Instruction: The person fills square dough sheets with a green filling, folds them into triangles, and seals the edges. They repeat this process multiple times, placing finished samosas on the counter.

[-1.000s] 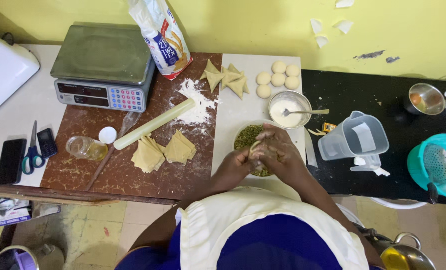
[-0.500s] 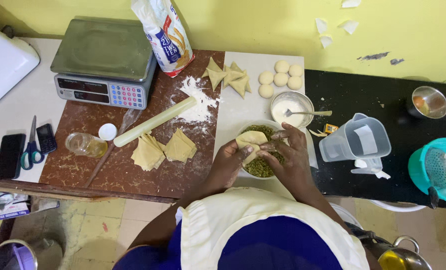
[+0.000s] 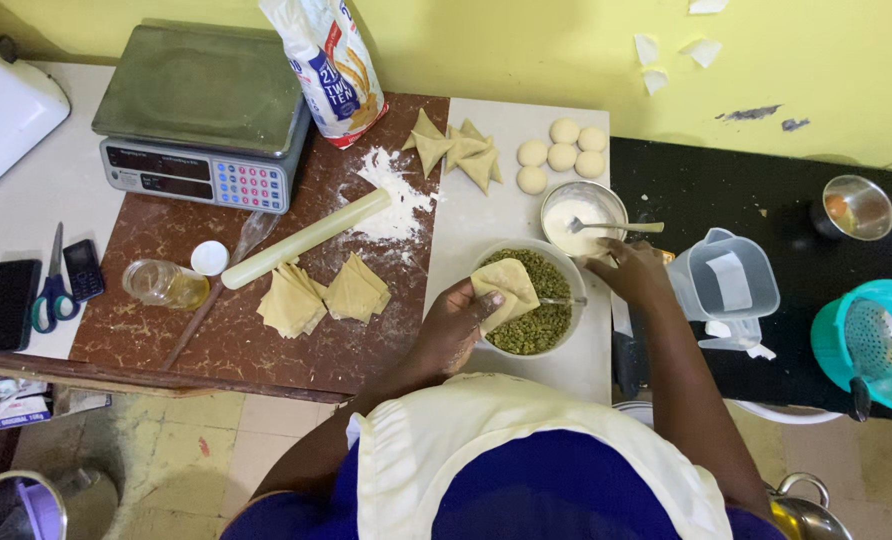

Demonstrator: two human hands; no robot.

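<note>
Since half a second ago my right hand [image 3: 634, 272] has left the pastry pocket [image 3: 506, 286], fingers loosely spread beside the paste bowl [image 3: 583, 212]; my left hand [image 3: 456, 325] alone pinches it above the filling bowl [image 3: 534, 300].

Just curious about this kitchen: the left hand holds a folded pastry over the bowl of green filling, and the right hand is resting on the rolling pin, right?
Not quite. The left hand does hold the pastry over the bowl, but the head view shows the right hand beside the small bowl of white paste, far from the rolling pin.
</note>
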